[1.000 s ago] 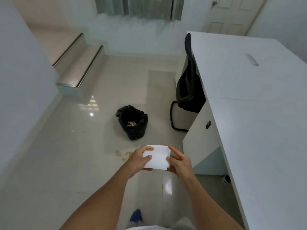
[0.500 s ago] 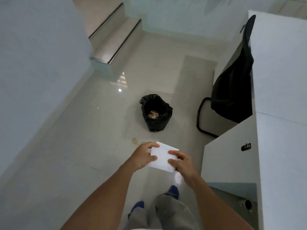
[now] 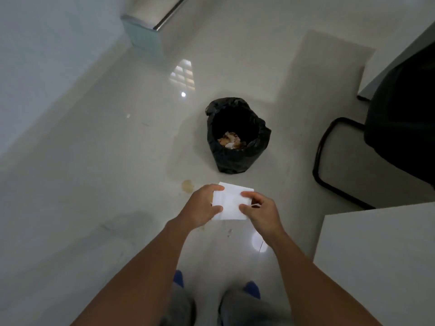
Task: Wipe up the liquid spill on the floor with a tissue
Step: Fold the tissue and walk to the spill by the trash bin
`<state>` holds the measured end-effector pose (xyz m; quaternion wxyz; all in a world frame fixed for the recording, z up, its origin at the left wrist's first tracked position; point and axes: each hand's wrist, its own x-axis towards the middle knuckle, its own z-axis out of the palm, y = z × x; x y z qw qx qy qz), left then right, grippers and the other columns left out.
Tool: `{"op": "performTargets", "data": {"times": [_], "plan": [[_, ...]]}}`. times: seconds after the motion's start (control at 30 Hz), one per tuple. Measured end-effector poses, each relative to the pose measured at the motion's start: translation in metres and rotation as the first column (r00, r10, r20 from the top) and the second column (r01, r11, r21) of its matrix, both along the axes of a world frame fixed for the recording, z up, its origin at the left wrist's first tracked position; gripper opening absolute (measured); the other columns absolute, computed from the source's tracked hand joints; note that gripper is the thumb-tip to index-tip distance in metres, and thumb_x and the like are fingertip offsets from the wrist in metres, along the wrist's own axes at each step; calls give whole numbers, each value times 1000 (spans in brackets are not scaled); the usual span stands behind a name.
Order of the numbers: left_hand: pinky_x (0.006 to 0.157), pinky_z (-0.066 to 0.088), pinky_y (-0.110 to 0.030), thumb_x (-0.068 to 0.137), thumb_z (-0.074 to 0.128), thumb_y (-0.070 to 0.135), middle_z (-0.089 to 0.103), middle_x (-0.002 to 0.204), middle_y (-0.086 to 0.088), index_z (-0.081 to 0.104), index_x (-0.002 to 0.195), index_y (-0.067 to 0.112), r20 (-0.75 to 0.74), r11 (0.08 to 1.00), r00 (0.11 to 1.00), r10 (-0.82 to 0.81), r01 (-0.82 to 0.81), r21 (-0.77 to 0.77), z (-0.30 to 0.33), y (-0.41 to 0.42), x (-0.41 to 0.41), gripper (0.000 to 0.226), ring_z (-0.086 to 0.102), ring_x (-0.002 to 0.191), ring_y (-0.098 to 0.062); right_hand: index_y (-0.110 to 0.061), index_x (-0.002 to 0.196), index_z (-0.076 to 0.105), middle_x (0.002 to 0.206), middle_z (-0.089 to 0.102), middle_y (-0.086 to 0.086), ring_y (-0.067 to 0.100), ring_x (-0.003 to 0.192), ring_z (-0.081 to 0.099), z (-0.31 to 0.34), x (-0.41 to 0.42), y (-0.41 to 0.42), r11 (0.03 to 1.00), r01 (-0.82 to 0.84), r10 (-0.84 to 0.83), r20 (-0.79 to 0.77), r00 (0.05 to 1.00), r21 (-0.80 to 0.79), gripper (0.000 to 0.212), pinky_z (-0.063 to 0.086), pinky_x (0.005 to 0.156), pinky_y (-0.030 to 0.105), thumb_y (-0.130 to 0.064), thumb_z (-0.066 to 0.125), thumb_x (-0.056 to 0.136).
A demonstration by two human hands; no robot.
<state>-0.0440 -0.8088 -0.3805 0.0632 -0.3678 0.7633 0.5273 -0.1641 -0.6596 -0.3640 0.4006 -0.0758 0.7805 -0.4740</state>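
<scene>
Above floor spill [image 3: 187,186]: both hands [image 3: 231,209] pinch tissue [image 3: 230,204]; no writing legible.

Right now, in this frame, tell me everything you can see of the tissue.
The tissue is a plain white, folded, roughly rectangular sheet that looks like soft paper, with a faint crease down its middle. It looks clean and dry. It is held flat above the floor, in front of the black-lined bin, and it hides part of the brownish spill. The left hand grips its left edge and the right hand its right edge, thumbs on top.
</scene>
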Motion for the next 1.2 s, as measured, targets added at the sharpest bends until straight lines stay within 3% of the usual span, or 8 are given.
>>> {"op": "performTargets", "data": {"times": [0.1, 0.23, 0.37, 0.8, 0.87, 0.93, 1.03, 1.2], "plan": [[102, 50, -42, 83, 77, 9, 55, 138, -5, 59, 134, 21, -32, 996, 998, -49, 47, -70, -109, -18, -10, 55, 54, 123, -23, -23, 106, 71, 100, 69, -3, 18, 89, 67, -114, -5, -17, 1000, -5, 5, -58, 998, 2, 28, 58, 79, 30, -6, 71, 83], [104, 32, -22, 84, 75, 11, 51, 141, -9, 55, 139, 16, 18, 971, 987, -160, 160, -175, -259, -38, -31, 59, 47, 130, -24, -21, 111, 69, 110, 66, -1, 19, 99, 64, -265, -18, -37, 999, -32, 34, -139, 990, 15, 29, 55, 84, 28, -6, 67, 86], [105, 31, -27, 86, 74, 13, 48, 142, -11, 50, 143, 13, 70, 928, 966, -248, 257, -270, -367, -56, -67, 62, 45, 132, -27, -18, 115, 68, 117, 66, 6, 24, 106, 63, -379, -45, -53, 996, -75, 85, -238, 967, 52, 33, 53, 94, 33, -5, 66, 85], [92, 52, -39, 88, 73, 21, 35, 146, -6, 51, 140, 10, 237, 790, 922, -307, 386, -476, -451, -53, -102, 58, 59, 110, -29, -6, 122, 61, 122, 54, 15, 30, 115, 55, -482, -68, -66, 978, -109, 177, -429, 886, 178, 33, 42, 91, 23, -8, 61, 89], [85, 53, -37, 87, 75, 29, 31, 145, -2, 53, 138, 13, 220, 764, 935, -279, 355, -539, -453, -54, -97, 58, 58, 109, -25, -9, 121, 56, 118, 46, 8, 26, 112, 50, -486, -66, -62, 964, -106, 228, -559, 798, 243, 32, 45, 84, 24, -21, 59, 91], [88, 51, -35, 86, 75, 37, 29, 144, -3, 53, 140, 14, 215, 741, 934, -285, 357, -569, -454, -59, -92, 62, 52, 116, -23, -14, 130, 51, 134, 42, 7, 26, 121, 43, -486, -63, -60, 900, -105, 405, -722, 560, 424, 43, 49, 91, 35, -34, 54, 92], [94, 48, -36, 85, 73, 46, 33, 142, -5, 54, 140, 16, 221, 696, 922, -318, 386, -606, -454, -63, -90, 65, 44, 122, -24, -19, 151, 28, 160, 22, 5, 29, 147, 20, -483, -61, -59, 804, -220, 595, -733, 329, 553, 61, 22, 116, 44, -48, 37, 98], [97, 42, -36, 86, 65, 58, 38, 139, -3, 51, 142, 24, 227, 629, 908, -353, 410, -661, -458, -68, -86, 67, 40, 120, -24, -20, 155, -4, 164, -5, 0, 21, 150, -9, -486, -55, -60, 623, -418, 780, -560, 278, 661, 70, -10, 118, 45, -58, 5, 97]]}}
